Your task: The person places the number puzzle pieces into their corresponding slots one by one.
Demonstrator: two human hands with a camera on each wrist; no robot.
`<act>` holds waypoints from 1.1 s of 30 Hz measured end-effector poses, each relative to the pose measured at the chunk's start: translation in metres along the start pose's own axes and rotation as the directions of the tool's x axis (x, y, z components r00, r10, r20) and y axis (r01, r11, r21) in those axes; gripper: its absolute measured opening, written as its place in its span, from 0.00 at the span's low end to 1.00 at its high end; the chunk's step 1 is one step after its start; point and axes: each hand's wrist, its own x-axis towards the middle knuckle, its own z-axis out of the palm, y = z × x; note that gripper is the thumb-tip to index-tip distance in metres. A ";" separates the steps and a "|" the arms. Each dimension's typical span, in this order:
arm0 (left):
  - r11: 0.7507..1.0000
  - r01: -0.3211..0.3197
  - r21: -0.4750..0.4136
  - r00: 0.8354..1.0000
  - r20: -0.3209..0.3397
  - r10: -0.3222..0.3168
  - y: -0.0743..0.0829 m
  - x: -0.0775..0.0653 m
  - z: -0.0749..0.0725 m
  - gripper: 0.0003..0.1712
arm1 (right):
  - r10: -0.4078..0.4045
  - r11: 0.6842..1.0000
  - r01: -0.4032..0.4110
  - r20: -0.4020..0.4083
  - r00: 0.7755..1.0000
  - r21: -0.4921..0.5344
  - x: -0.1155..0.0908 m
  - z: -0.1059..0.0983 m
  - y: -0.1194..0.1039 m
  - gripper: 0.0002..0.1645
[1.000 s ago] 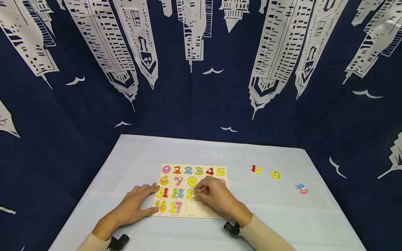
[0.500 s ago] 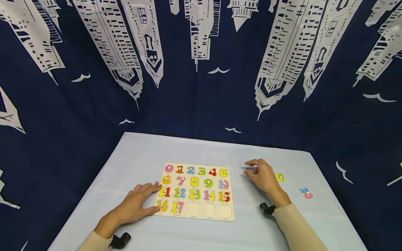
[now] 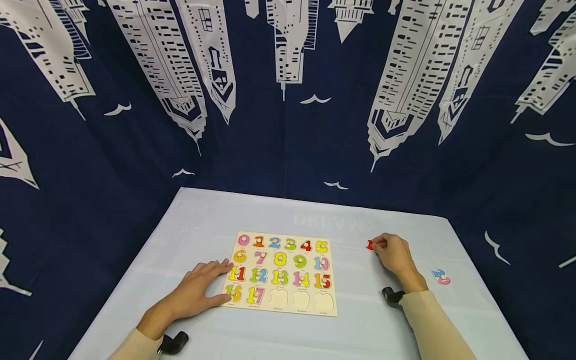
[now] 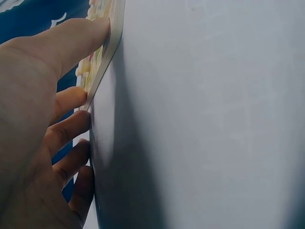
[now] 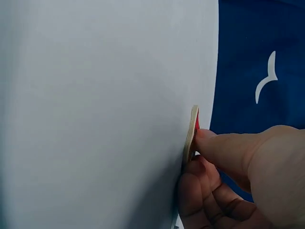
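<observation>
My right hand pinches a small red number piece, thumb and fingertips on it; the wrist view shows its pale wooden edge flat against the table. It lies well right of the number puzzle board, level with the board's top row. The board lies flat, numbers 0 to 17 seated, the three last slots of the bottom row bare. My left hand rests with its fingers spread against the board's left edge.

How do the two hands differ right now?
The left hand lies flat with fingers spread against the board's left edge; the right hand is curled, pinching a red piece. The left hand touches the board; the right hand is off it, out on the table. Both rest low on the table.
</observation>
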 end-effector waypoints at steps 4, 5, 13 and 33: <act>1.000 0.000 -0.002 1.000 0.004 0.000 0.000 0.000 0.000 0.50 | 0.003 1.000 -0.003 -0.010 1.000 0.000 -0.003 0.001 -0.002 0.05; 1.000 -0.002 -0.001 1.000 0.004 0.002 0.000 0.000 0.000 0.50 | -0.001 1.000 0.001 -0.010 1.000 0.001 -0.004 0.002 -0.004 0.05; 1.000 -0.007 0.010 1.000 0.002 0.007 -0.001 0.001 -0.001 0.49 | -0.077 0.996 0.078 -0.013 0.997 0.040 -0.022 0.012 -0.036 0.04; 1.000 -0.020 0.008 1.000 0.001 0.020 0.000 -0.001 -0.002 0.49 | -0.319 0.943 0.299 0.131 0.939 0.147 -0.082 0.051 -0.132 0.05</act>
